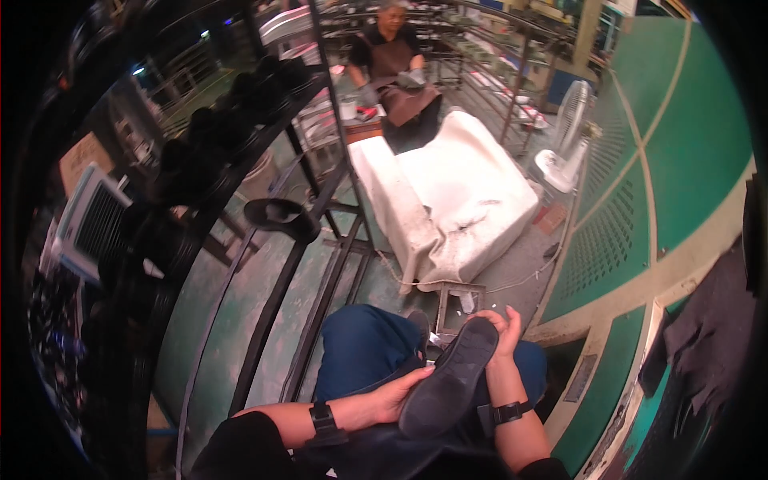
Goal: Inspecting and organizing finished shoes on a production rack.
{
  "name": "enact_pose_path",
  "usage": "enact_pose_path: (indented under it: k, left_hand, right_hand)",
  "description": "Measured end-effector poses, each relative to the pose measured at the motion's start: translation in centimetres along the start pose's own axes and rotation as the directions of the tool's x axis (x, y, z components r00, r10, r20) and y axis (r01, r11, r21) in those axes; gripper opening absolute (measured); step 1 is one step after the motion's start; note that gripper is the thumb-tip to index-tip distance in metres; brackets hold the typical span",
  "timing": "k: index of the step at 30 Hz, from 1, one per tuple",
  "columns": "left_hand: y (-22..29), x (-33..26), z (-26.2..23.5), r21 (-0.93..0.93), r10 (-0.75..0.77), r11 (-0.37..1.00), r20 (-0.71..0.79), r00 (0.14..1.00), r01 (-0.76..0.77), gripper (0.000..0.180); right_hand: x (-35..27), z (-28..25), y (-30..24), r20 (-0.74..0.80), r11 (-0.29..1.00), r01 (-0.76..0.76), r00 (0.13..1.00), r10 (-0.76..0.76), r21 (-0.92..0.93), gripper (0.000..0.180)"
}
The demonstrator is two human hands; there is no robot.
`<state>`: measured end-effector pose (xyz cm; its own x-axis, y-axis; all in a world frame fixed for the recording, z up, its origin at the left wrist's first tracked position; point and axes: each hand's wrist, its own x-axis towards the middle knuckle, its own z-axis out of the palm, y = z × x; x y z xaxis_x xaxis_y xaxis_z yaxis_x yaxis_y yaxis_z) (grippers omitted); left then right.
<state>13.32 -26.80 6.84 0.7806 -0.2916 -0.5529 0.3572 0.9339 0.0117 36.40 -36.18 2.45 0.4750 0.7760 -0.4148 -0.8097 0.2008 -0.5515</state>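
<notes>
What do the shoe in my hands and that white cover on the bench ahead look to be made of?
Shoe: dark sole, matte, probably rubber; no shine shows. White cover: looks like cloth or padded sheet, since it drapes and creases, with grey smudges. Neither is certain from here.

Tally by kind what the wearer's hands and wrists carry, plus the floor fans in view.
Black shoe, held by left hand and right hand: 1
Black wrist straps: 2
White floor fans: 1
Total: 4

Dark shoe sole [450, 376] in both hands
</notes>
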Motion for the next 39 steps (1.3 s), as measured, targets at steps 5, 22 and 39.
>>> enact_pose_path:
  k: [5,22,39]
  left_hand:
    - [-2.4,-1.6,2.1,-0.134,0.134,0.981,-0.045,0.990,-0.139,0.037]
    - [-2.5,-6.1,5.4,0.052,0.327,0.944,-0.021,0.945,-0.326,0.085]
    - [2.2,-10.9,2.1,0.232,0.713,0.550,0.370,0.595,-0.803,0.105]
  right_hand:
    - [-0.1,0.0,1.0,-0.163,0.984,0.170,0.974,-0.159,0.055,0.060]
    - [0.1,-0.2,1.9,0.167,0.499,0.520,0.790,-0.590,-0.693,0.036]
    - [-1.1,7.4,-4.6,0.172,1.000,0.014,0.985,-0.010,-0.026,0.059]
